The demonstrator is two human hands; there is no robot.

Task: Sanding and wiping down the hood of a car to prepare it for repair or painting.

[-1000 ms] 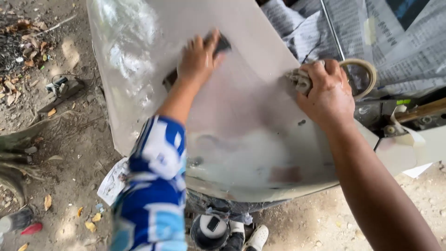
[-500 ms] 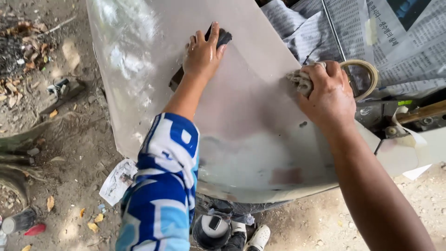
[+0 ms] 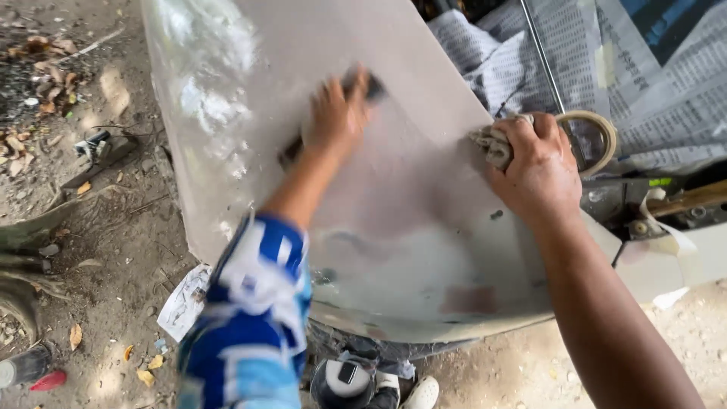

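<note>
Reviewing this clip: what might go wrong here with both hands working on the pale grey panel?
1. The left hand presses a dark sanding block flat on the large pale grey curved panel; the block looks blurred, so it may slip and scrape the knuckles.
2. The right hand grips a crumpled grey rag at the panel's edge; the panel may shift if that grip loosens.
3. The beige tape roll beside that hand could be knocked off.
</note>
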